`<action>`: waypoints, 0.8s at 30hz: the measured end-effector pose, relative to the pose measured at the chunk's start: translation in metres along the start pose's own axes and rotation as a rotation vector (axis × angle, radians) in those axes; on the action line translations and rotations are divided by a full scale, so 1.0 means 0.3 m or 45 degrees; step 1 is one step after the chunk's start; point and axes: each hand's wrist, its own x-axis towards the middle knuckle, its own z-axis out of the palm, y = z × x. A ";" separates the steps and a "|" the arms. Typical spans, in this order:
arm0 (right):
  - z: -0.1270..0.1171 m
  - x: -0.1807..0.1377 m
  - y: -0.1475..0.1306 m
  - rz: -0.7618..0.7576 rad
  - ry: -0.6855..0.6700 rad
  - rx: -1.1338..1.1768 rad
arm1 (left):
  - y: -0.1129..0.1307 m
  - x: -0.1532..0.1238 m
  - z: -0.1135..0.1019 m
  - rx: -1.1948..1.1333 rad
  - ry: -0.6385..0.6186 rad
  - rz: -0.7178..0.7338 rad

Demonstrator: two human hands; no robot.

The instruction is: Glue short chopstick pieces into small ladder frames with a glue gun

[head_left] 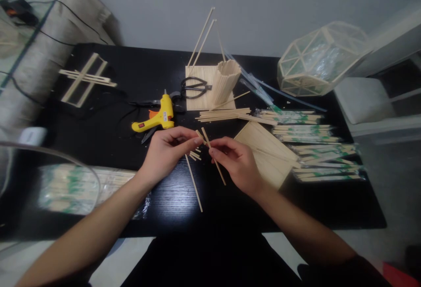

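My left hand (166, 151) and my right hand (237, 162) meet above the middle of a black table (108, 116). The right hand's fingers pinch a thin wooden stick (219, 174) that slants down toward me. The left hand's fingertips close on a short piece of stick (199, 135) touching the top end of the right hand's stick. Beneath the hands lie a long loose stick (194, 184) and a few short stick offcuts (195, 154).
A yellow glue gun (156, 119), black scissors (194, 88), a wooden stick cup (225, 82) on a stick mat and loose stick bundles (223, 115) lie beyond. Wrapped chopstick packs (312, 147) sit right, a bagged bundle (75, 189) left. A faceted frame (320, 59) stands back right.
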 end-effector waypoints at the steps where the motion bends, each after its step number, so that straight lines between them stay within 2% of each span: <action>1: 0.000 -0.001 0.000 0.006 0.002 -0.003 | 0.001 0.000 0.000 0.002 0.000 -0.002; 24: 0.002 -0.003 -0.006 0.018 0.010 -0.037 | 0.001 0.001 0.001 0.005 0.000 -0.005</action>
